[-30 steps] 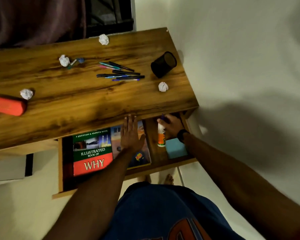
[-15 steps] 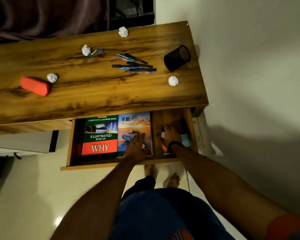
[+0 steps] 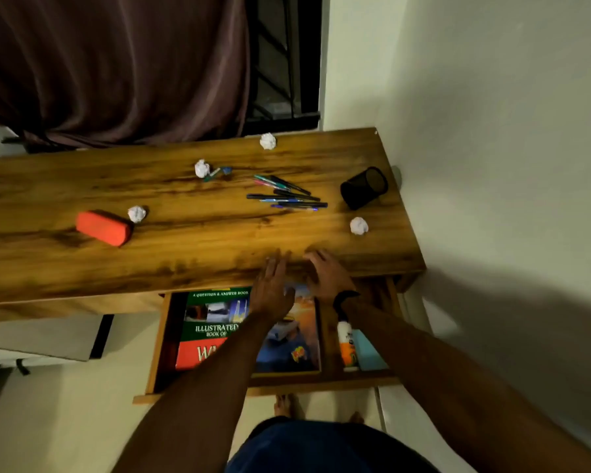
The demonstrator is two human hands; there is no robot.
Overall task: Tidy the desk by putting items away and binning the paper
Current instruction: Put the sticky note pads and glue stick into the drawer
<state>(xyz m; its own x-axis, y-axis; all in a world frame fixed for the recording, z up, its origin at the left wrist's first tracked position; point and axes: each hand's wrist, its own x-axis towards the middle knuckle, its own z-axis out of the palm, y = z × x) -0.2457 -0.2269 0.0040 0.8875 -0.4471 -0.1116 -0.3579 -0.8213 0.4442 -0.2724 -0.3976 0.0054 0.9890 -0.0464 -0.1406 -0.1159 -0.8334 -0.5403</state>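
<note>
Four paper balls lie on the desk. One red case, one black cup, and a cluster of roughly seven pens. In the drawer: two books, one bottle.

Dim indoor scene, warm light falling from above onto the desk, its middle glowing amber and its left end darkening. Both hands blurring with motion at the front edge. Broad soft shadow spreading over the wall at right. Wide-angle lens bending the desk edges and wall lines. Curtain sinking into near-black; fine detail smearing throughout.
</note>
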